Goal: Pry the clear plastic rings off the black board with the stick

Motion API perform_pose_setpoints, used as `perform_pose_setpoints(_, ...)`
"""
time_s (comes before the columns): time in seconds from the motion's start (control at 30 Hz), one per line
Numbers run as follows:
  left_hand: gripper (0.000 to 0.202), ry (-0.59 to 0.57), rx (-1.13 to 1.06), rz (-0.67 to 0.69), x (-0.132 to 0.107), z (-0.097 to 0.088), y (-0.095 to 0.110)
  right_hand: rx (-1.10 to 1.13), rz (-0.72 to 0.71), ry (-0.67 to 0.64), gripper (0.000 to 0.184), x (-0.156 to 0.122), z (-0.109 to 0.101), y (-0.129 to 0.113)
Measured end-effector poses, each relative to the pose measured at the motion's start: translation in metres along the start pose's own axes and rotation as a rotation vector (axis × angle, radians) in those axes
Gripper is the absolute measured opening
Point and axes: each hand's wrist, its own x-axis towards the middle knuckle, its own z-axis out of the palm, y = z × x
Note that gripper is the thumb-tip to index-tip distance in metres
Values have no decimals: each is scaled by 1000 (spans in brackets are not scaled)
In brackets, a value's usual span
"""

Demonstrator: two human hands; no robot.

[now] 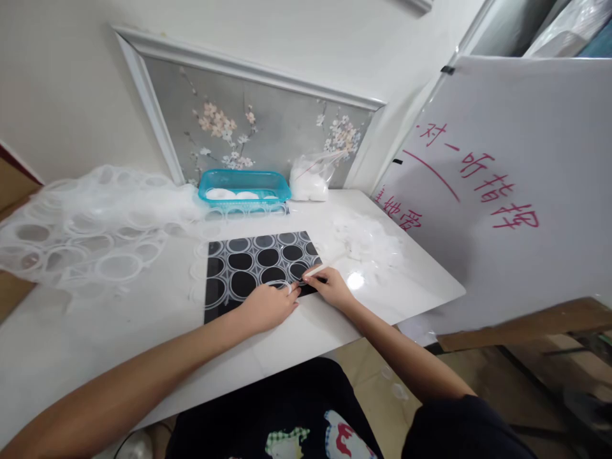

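Observation:
My left hand (271,307) lies over the near edge of a translucent sheet of rings (255,256) on a black mat (217,312). Its fingers stretch to the right, tips pressing on the sheet. Close beside those fingertips, my right hand (331,288) pinches a slim white stick-like tool (318,270), whose exact kind I cannot make out. The tool slants over one of the rings near the mat's right side. Black shows through the round openings of the sheet.
A heap of ring-patterned translucent sheets (102,217) covers the table's left side. At the back stand a blue plastic basket (282,185) with white round pieces and a clear bag (310,182) of white material. Loose clear scraps (373,245) lie right. A whiteboard (540,140) flanks the table.

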Motion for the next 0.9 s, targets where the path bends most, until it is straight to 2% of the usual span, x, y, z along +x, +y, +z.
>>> perform_pose_setpoints(0.3, 41, -3, -40, -34, 1, -8, 6, -100, -58, 19, 18, -4, -1, -2)
perform_pose_setpoints(0.37, 43, -9, -61, -51, 2, -10, 8, -193, -101, 22, 19, -8, 3, -3)
perform_pose_setpoints(0.5, 43, -23, -95, -70, 2, -14, 10, -528, -271, -23, 26, -19, 14, -3)
perform_pose_setpoints(0.6, 44, -34, -113, -69, 2, -14, 10, -632, -325, -30, 27, -6, 6, 0)
perform_pose_setpoints(0.67, 45, -37, -120, -65, 1, -14, 9, -582, -226, 140, 27, 16, -16, 2)
perform_pose_setpoints(0.7, 46, -38, -124, -62, 0, -14, 9, -530, -142, 267, 27, 29, -31, 4)
perform_pose_setpoints(0.73, 46, -41, -127, -59, 0, -14, 7, -455, -11, 478, 24, 41, -46, 6)
perform_pose_setpoints(0.77, 45, -44, -131, -57, 0, -15, 6, -431, 42, 573, 26, 51, -60, 8)
perform_pose_setpoints(0.83, 44, -49, -138, -54, 0, -17, 2, -384, 95, 641, 32, 58, -79, 12)
perform_pose_setpoints(0.9, 41, -42, -143, -55, 1, -20, -1, -339, 94, 566, 29, 46, -78, 15)
